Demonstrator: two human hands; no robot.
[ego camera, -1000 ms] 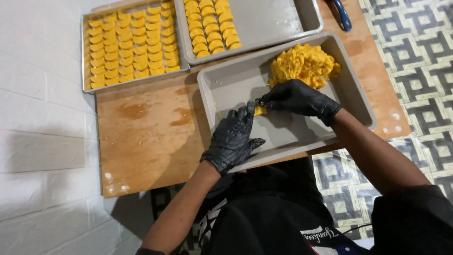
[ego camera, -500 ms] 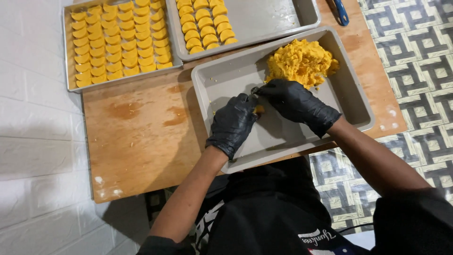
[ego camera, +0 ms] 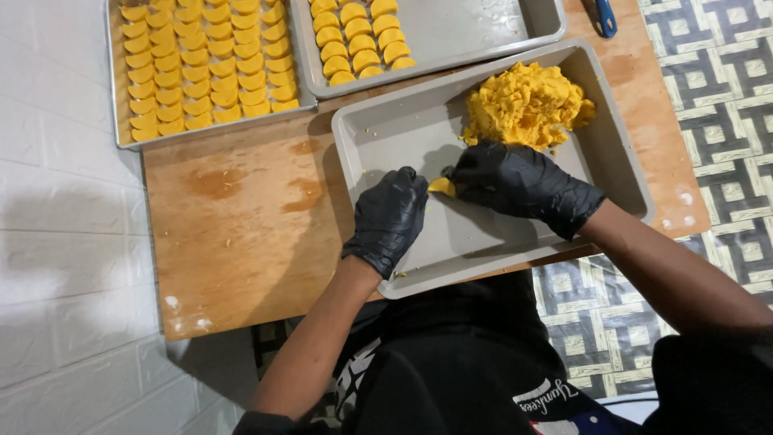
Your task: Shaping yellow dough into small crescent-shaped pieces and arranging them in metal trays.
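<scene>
Your left hand [ego camera: 390, 217] and right hand [ego camera: 519, 181], both in black gloves, meet over the near tray [ego camera: 386, 133], and between their fingertips sits one small yellow piece [ego camera: 440, 186]. Both hands look closed on it, though the gloves hide just how each grips.

Judging by what lies on the surface [ego camera: 241, 234], you are well into the batch. The far left tray [ego camera: 117, 97] is packed with rows of shaped pieces [ego camera: 205, 68], as far as the view reaches. The middle tray [ego camera: 483, 32] carries only a few rows [ego camera: 362, 40] at its left end, with most of it bare. A fair heap of dough [ego camera: 523, 105] waits in the near tray's far right corner, so plenty of shaping is left. A blue-handled tool [ego camera: 604, 16] lies at the top edge.
</scene>
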